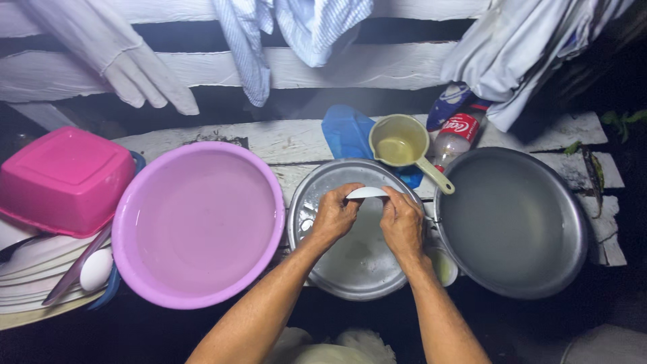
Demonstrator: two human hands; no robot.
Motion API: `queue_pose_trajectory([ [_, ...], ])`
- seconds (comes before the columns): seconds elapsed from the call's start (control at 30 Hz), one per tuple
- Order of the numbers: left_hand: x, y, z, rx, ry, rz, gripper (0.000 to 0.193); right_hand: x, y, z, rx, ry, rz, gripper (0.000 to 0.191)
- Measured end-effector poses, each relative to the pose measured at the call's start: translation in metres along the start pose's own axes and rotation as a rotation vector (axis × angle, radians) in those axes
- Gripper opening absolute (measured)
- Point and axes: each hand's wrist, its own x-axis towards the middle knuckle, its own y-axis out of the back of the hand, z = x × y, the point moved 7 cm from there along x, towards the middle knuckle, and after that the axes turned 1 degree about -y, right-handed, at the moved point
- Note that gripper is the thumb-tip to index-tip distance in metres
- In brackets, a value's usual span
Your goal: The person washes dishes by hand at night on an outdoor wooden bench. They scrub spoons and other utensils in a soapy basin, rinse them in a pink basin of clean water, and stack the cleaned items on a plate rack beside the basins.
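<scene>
White plate [367, 193], smooth, round-rimmed, in both hands.

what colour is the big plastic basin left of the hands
Pink-lilac, a brighter pink at the rim; the plastic basin shows best in the head view.

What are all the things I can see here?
White dish: 1, white, held over the middle basin.
Middle basin: 1, silver metal, centre.
Pink basin: 1, pink, left of centre, holds water.
Large pan: 1, grey metal, right.
Dipper: 1, pale yellow, behind the middle basin.
Pink tub: 1, pink, upside down, far left.
Plates: a stack, white, under the tub.
Bottle: 1, clear with red label, at the back.
Hanging cloths: several, white and striped, top.
Left hand: grips the dish.
Right hand: grips the dish.
</scene>
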Motion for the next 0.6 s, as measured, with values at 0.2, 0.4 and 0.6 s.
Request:
queue_pose_trajectory([
  [0.2, -0.005, 0.05, -0.027, -0.087, 0.074, 0.053, 0.02, 0.001, -0.04, -0.039, 0.014, 0.001, -0.065, 0.03],
  [0.4, -0.012, 0.106, -0.049, -0.099, 0.116, 0.171, 0.029, -0.002, -0.071, -0.08, 0.053, -0.023, -0.143, 0.03],
  [0.6, -0.024, 0.172, -0.081, -0.186, 0.287, 0.369, 0.039, -0.014, -0.118, -0.122, 0.133, -0.013, -0.318, 0.033],
])
